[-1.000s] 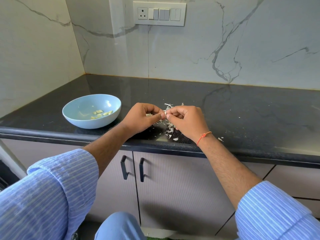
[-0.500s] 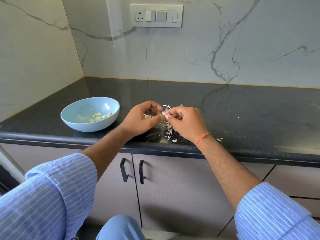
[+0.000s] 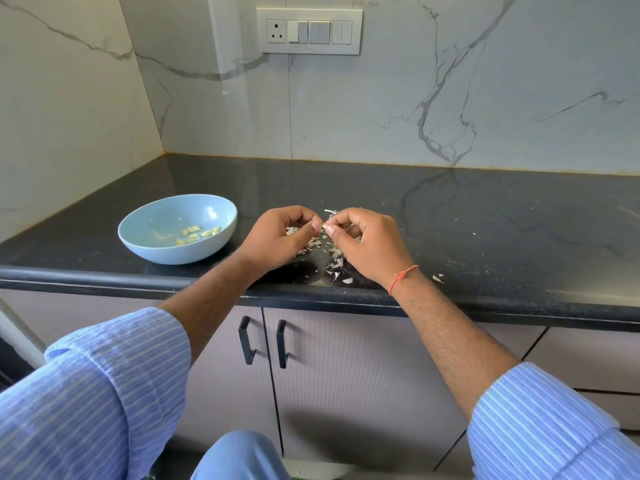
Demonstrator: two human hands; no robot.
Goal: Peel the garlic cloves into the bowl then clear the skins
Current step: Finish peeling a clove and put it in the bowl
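Since a second ago little has shifted: both my hands stay curled over the skins, and my view has only tipped slightly, so the bowl sits a touch lower and further left than before.

Beneath my grip stretches the black countertop [image 3: 485, 230], with the veined marble wall [image 3: 415, 98] rising behind it and a white switch panel [image 3: 309, 31] high above my hands. Below my wrists are the grey cabinet doors [image 3: 346, 375] with two black handles [image 3: 246, 344] side by side. My striped blue sleeves [image 3: 104, 393] are rolled back on both forearms.

Well to the left of my grip stands the pale blue bowl [image 3: 145, 244], holding a small cluster of peeled cloves [image 3: 197, 234] toward its right side.

My left hand [image 3: 277, 240] and right hand [image 3: 370, 247] meet fingertip to fingertip just above the counter. Between them I pinch a garlic clove [image 3: 325, 226], thumb and forefinger of each hand closed on it from opposite sides; it is so small that I cannot tell how much skin remains on it. An orange thread [image 3: 401, 275] circles my right wrist.

Directly under and around my grip lies the scatter of papery skins [image 3: 336, 261], most between my two hands, with one stray flake [image 3: 437, 278] off to the right beyond my wrist.
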